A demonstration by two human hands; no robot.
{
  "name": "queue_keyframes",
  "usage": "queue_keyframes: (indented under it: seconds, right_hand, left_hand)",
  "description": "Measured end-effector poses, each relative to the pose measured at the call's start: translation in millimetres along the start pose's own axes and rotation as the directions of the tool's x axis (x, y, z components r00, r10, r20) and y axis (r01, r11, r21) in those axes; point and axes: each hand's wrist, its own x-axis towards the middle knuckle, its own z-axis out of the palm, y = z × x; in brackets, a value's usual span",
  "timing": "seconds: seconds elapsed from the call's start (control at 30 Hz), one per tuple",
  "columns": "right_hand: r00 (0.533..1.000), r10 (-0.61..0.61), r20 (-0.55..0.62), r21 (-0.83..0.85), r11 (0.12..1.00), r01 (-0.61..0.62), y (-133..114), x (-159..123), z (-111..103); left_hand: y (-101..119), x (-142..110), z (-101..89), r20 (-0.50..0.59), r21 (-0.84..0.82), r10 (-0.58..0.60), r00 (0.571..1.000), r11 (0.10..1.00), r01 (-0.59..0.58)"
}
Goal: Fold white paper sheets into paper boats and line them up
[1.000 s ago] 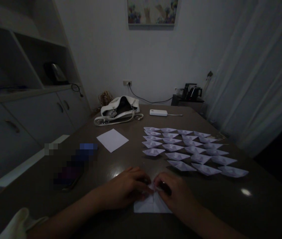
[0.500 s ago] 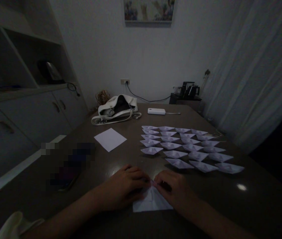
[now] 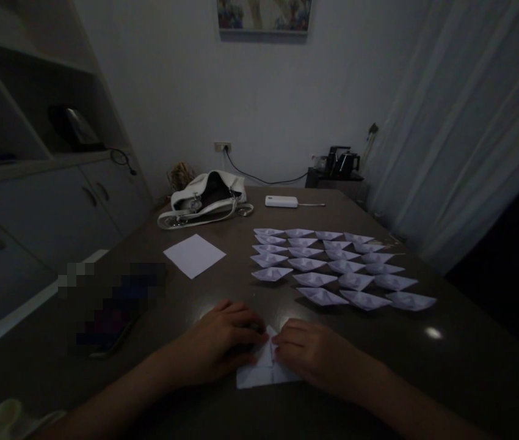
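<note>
A partly folded sheet of white paper (image 3: 262,374) lies on the table close to me, its top narrowing to a point. My left hand (image 3: 225,336) grips its left side, fingers curled and thumb lying on the paper. From the other side my right hand (image 3: 308,351) presses on it with fingertips near the centre crease, covering much of the right half. Beyond my hands, several folded paper boats (image 3: 317,279) stand in rows to the right. A flat square sheet of paper (image 3: 194,255) rests farther off on the left.
On the brown table (image 3: 227,287) a blurred-out phone (image 3: 117,318) lies left of my arm. A white handbag (image 3: 207,198) and a white power bank (image 3: 281,201) with a short cable sit at the far end. Cabinets (image 3: 49,208) line the left side.
The fingertips of my right hand have moved down from the paper's top point onto its right half, leaving the point in view. The whole scene has shifted slightly left as the camera turned.
</note>
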Motion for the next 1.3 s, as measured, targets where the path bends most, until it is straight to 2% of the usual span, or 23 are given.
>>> queue_keyframes:
  seconds: [0.13, 0.4, 0.67, 0.9, 1.07, 1.3]
  right_hand:
    - [0.995, -0.086, -0.042, -0.136, 0.988, 0.08, -2.7, -0.8, -1.5]
    - [0.975, -0.153, -0.158, -0.225, 0.968, 0.115, -10.8, -2.4, 2.7]
    - [0.992, -0.122, -0.04, -0.223, 0.969, 0.11, -12.4, -1.5, -0.6]
    - [0.988, -0.078, 0.134, -0.162, 0.982, 0.1, -10.8, -0.9, -12.2]
    - [0.986, -0.098, 0.138, -0.111, 0.987, 0.113, -11.4, -0.3, -15.8]
    - [0.99, -0.101, 0.099, -0.088, 0.99, 0.11, -9.1, -0.9, -10.6]
  left_hand:
    - [0.6, -0.3, 0.3, 0.006, 0.019, 0.007, 1.0, 1.0, -0.007]
    - [2.9, -1.4, 3.7, 0.029, 0.083, 0.018, 0.999, 0.996, -0.021]
    - [2.2, -0.8, 1.3, 0.028, 0.07, 0.013, 1.0, 0.997, -0.015]
    - [2.7, -0.2, 1.8, 0.014, 0.046, 0.003, 1.0, 0.999, -0.004]
    - [5.3, -0.1, 0.5, 0.018, 0.035, 0.014, 1.0, 0.999, -0.014]
    - [5.9, 0.7, 0.4, 0.012, 0.083, 0.03, 0.999, 0.996, -0.031]
